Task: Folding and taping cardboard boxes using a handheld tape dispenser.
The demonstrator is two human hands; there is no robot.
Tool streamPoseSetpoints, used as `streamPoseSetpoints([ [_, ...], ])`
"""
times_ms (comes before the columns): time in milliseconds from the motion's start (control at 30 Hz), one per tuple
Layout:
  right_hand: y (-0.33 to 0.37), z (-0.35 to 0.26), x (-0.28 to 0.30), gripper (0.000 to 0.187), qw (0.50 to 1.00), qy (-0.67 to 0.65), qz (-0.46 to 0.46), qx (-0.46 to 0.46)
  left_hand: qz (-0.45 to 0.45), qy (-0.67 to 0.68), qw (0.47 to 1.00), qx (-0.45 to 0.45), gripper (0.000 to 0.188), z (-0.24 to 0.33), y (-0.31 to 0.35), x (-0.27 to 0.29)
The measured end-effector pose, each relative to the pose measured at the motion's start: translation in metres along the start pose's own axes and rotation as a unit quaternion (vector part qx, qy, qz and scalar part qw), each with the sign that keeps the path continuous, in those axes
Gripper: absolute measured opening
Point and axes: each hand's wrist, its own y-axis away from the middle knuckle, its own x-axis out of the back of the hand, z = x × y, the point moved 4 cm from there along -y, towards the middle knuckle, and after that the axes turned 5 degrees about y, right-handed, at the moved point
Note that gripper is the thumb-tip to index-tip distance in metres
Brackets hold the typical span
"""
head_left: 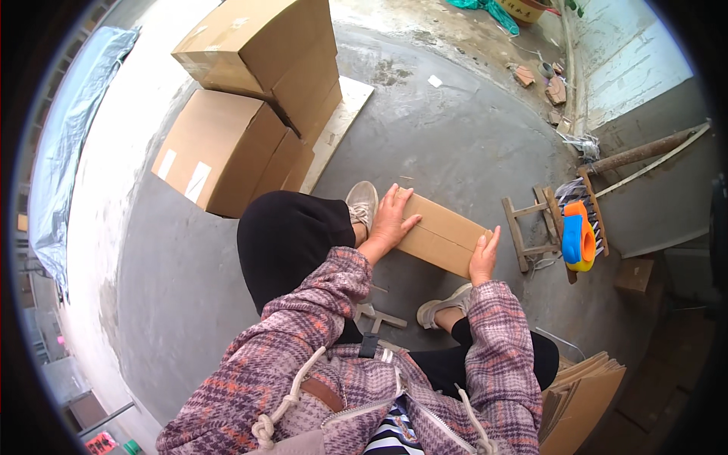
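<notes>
A: What are the hands doing?

B: Both rest on a small cardboard box (442, 233) that sits on the concrete floor (447, 136) between the person's feet. The left hand (391, 218) lies flat on the box's near-left end, fingers spread and pressing down on the top face. The right hand (483, 258) is at the box's right corner, fingers extended and close together, palm against the edge. Neither hand is curled around anything; they lie open against the cardboard.

A: And the arms?

B: Both forearms, in plaid purple sleeves, reach forward and down from the lower edge, the left one crossing over a raised knee in black trousers.

A: Any other packages around?

B: A stack of large brown cartons (250, 106) stands well apart at the upper left, the lower one with pale rectangular labels on its side. A bundle of flattened cardboard sheets (580, 398) leans at the lower right. To the right of the small box, a blue and orange tape dispenser (578, 236) rests on a small wooden stool (535, 224).
</notes>
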Motion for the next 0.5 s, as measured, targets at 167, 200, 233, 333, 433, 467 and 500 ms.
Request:
streamPoseSetpoints([
  [167, 0.001, 0.0, 0.002, 0.057, 1.0, 0.015, 0.005, 0.001, -0.005, 0.01, 1.0, 0.006, 0.064, 0.0, 0.001, -0.002],
  [200, 0.001, -0.001, 0.001, 0.057, 1.0, 0.014, 0.003, 0.004, -0.006, 0.007, 1.0, 0.007, 0.064, -0.002, 0.002, -0.002],
  [233, 0.001, -0.002, 0.001, 0.058, 1.0, 0.007, 0.01, 0.004, -0.008, 0.005, 1.0, 0.009, 0.064, -0.003, 0.002, -0.002],
  [333, 0.003, 0.001, 0.0, 0.059, 1.0, 0.005, 0.021, -0.01, -0.008, 0.013, 1.0, 0.013, 0.064, -0.002, 0.003, -0.001],
  [433, -0.001, 0.019, 0.001, 0.058, 0.999, 0.013, 0.019, -0.022, -0.004, 0.022, 1.0, 0.008, 0.064, 0.003, 0.001, -0.003],
  [467, -0.002, 0.02, 0.0, 0.057, 1.0, 0.015, 0.009, -0.021, -0.007, 0.022, 1.0, 0.013, 0.063, 0.003, 0.001, -0.002],
  [500, -0.003, 0.022, -0.001, 0.057, 1.0, 0.012, 0.002, -0.017, -0.003, 0.018, 1.0, 0.018, 0.063, 0.004, 0.001, -0.001],
])
